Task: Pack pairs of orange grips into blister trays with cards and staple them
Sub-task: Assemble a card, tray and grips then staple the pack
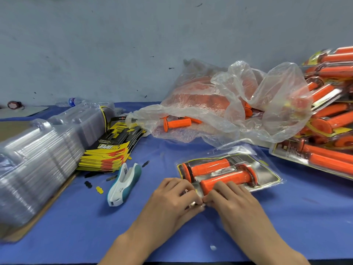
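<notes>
A clear blister tray (267, 170) lies on the blue cloth with a printed card inside and two orange grips (219, 174) side by side. My left hand (177, 196) and my right hand (231, 197) meet at the tray's near corner, and their fingertips pinch its edge. A white and teal stapler (124, 183) lies on the cloth just left of my left hand, apart from it. Loose orange grips (176, 123) show inside a crumpled clear plastic bag (238, 104) behind the tray.
A thick stack of empty clear trays (38, 157) fills the left side. Yellow and black cards (112, 150) are piled next to it. Finished packs (328, 115) are heaped at the right. Small card scraps (99, 189) lie near the stapler. A water bottle (72, 101) lies by the wall.
</notes>
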Motion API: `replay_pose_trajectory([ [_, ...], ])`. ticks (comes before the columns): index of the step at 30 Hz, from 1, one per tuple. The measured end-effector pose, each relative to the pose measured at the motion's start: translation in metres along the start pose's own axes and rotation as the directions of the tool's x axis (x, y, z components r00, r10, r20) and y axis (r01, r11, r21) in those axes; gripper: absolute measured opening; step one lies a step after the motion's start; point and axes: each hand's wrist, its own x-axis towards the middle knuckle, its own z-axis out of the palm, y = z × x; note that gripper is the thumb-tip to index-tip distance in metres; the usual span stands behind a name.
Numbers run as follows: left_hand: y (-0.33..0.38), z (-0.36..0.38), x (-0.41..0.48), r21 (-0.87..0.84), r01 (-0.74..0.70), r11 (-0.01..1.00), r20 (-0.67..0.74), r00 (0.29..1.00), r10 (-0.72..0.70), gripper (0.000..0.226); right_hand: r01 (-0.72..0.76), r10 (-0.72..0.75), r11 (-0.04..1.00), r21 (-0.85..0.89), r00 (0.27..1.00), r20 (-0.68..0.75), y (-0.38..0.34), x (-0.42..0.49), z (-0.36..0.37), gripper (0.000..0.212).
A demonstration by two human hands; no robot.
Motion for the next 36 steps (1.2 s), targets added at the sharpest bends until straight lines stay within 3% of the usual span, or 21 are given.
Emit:
replay_pose_trajectory([
  [5, -0.018, -0.008, 0.001, 0.059, 0.018, 0.998, 0.058, 0.998, -0.021, 0.018, -0.019, 0.023, 0.992, 0.122, 0.999, -0.03, 0.011, -0.003, -0.015, 0.017],
  [8, -0.026, -0.012, 0.0, 0.112, 0.075, 0.991, 0.024, 0.997, -0.078, 0.02, -0.022, 0.015, 0.964, 0.264, 1.0, 0.026, 0.021, -0.007, -0.022, 0.033],
  [11, -0.029, -0.014, 0.0, 0.142, 0.043, 0.989, -0.023, 0.999, -0.04, 0.004, -0.028, 0.005, 0.938, 0.345, 0.998, 0.066, 0.028, -0.01, -0.024, 0.037],
  [12, -0.028, -0.015, 0.0, 0.151, 0.039, 0.988, -0.027, 0.999, -0.035, 0.01, -0.039, 0.016, 0.935, 0.351, 0.998, 0.067, 0.03, -0.01, -0.024, 0.04],
  [18, -0.018, -0.014, 0.001, 0.23, 0.035, 0.972, -0.062, 0.998, -0.021, 0.019, -0.043, 0.035, 0.994, 0.1, 0.996, 0.082, 0.029, -0.014, -0.021, 0.041],
  [23, -0.002, -0.007, 0.003, 0.261, 0.04, 0.964, -0.072, 0.997, -0.022, 0.01, -0.07, 0.067, 0.996, -0.046, 0.995, -0.067, -0.008, -0.009, -0.008, 0.024],
  [26, 0.007, -0.002, 0.003, 0.251, 0.034, 0.967, -0.076, 0.997, -0.016, 0.009, -0.118, 0.101, 0.986, -0.115, 0.984, -0.145, -0.016, -0.003, -0.004, 0.026],
  [31, 0.008, -0.002, 0.002, 0.194, 0.022, 0.981, -0.07, 0.998, -0.008, 0.016, -0.143, 0.131, 0.986, -0.082, 0.981, -0.142, -0.012, -0.004, -0.004, 0.029],
  [36, 0.013, 0.003, 0.003, 0.23, -0.06, 0.971, -0.084, 0.993, 0.081, 0.008, -0.114, 0.115, 0.993, 0.017, 0.984, -0.139, -0.009, -0.007, -0.002, 0.026],
])
